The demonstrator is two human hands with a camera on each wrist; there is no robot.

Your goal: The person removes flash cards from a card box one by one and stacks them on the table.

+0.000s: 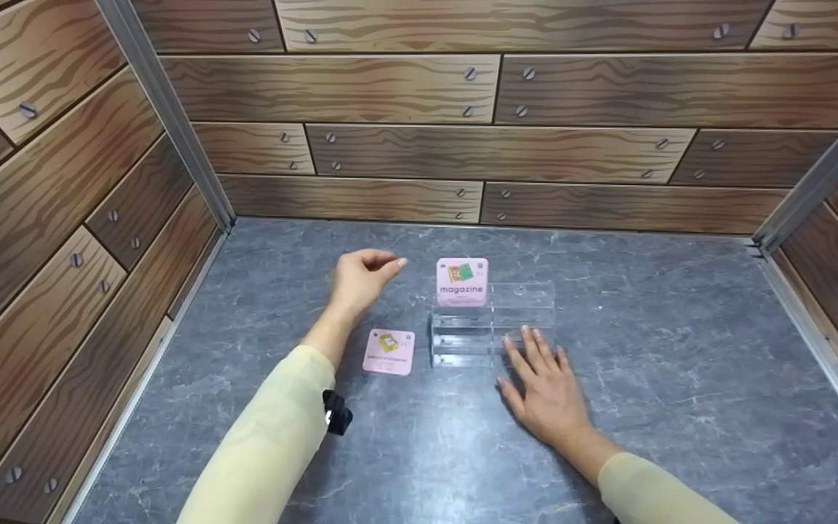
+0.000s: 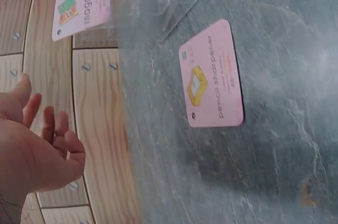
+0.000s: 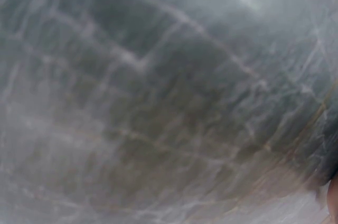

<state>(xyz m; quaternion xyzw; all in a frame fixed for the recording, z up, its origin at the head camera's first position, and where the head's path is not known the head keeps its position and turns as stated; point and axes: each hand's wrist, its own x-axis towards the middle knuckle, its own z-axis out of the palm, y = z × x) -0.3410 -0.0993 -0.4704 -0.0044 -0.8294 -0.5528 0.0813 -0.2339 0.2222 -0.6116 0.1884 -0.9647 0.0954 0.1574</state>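
A clear plastic tiered stand [image 1: 524, 316] sits on the table, with a pink card reading "magazine" [image 1: 463, 282] upright at its back left. To the left of the stand, a pink "pencil sharpener" card [image 1: 388, 352] lies flat; its yellow picture shows in the left wrist view. My left hand [image 1: 362, 280] hovers beyond that card, left of the stand, its fingers loosely bent and holding nothing. Palm down, my right hand [image 1: 546, 386] spreads its straight fingers at the stand's right front edge. The right wrist view catches mostly blurred table and a bit of skin.
The dark marbled table [image 1: 681, 378] fills the floor of the work area. Wood-patterned panels [image 1: 390, 87] wall it at the back and both sides, with metal strips [image 1: 172, 116] at the corners.
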